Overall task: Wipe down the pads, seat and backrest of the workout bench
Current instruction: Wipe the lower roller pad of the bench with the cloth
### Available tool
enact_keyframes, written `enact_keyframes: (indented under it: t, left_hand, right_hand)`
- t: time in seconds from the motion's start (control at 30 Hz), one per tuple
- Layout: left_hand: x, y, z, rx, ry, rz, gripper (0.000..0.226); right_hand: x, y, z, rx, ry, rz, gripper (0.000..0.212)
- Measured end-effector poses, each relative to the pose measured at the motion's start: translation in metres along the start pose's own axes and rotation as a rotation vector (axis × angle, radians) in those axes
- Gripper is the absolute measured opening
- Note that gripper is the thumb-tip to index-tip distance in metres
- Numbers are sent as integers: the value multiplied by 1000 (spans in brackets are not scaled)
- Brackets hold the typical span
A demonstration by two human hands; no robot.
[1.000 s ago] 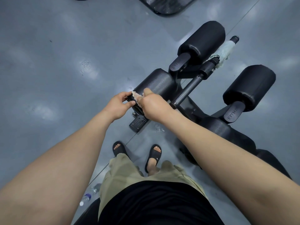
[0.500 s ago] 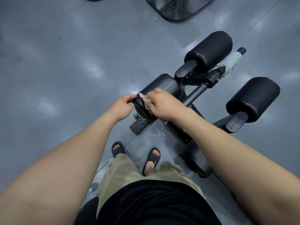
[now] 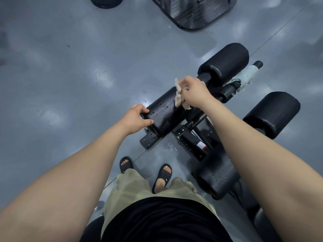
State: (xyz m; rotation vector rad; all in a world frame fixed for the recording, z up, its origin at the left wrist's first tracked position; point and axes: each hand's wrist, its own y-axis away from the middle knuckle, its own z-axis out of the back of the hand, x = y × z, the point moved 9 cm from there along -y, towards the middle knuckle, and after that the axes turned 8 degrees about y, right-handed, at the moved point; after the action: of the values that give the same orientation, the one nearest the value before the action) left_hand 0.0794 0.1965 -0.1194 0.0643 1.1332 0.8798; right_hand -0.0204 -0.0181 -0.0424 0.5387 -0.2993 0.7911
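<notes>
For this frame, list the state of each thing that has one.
near pad: speckled with droplets.
rag: crumpled, against near pad.
left hand: grips near pad's end.
right hand: pinches rag.
low pad: speckled with droplets.
green cloth: wrapped round bar.

The near pad [image 3: 164, 112] is held at its left end by the left hand [image 3: 135, 118]; over its right end the cloth [image 3: 180, 97] is held by the right hand [image 3: 194, 92].

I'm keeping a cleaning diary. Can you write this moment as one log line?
step: wiping pad | left hand: grips pad end | right hand: holds rag on pad | pad surface: wet
</notes>
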Motion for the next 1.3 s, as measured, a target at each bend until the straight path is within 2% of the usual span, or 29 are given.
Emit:
enact_keyframes:
  t: [0.07,0.1,0.2,0.27,0.33,0.5,0.6,0.77,1.07,1.3]
  left_hand:
    - [0,0,-1,-1,-8,-3,41]
    - [0,0,-2,-5,-19,-10,40]
    - [3,3,-4,-17,-11,-10,39]
    - [5,6,-6,-12,31,-3,40]
    - [7,8,-8,0,59,1,42]
    - [12,8,-10,6,107,3,40]
    - [13,9,-9,0,118,4,40]
    - [14,10,-9,-16,132,1,43]
    - [17,13,-10,-45,165,-8,44]
    - [22,15,-12,-10,221,-1,49]
  right_hand:
    - [-15,-10,-9,8,168,-56,26]
    - [-17,-12,-13,21,184,-58,23]
    - [-10,-7,-22,101,184,0,29]
    - [-7,0,-23,130,219,16,23]
    - [-10,1,-22,107,286,40,15]
    - [-6,-8,-6,-11,280,86,32]
    - [0,-10,-15,-4,347,137,23]
    - [5,-3,-32,-79,458,144,20]
    - [34,23,-59,-85,397,306,30]
    - [55,36,-75,-80,368,436,25]
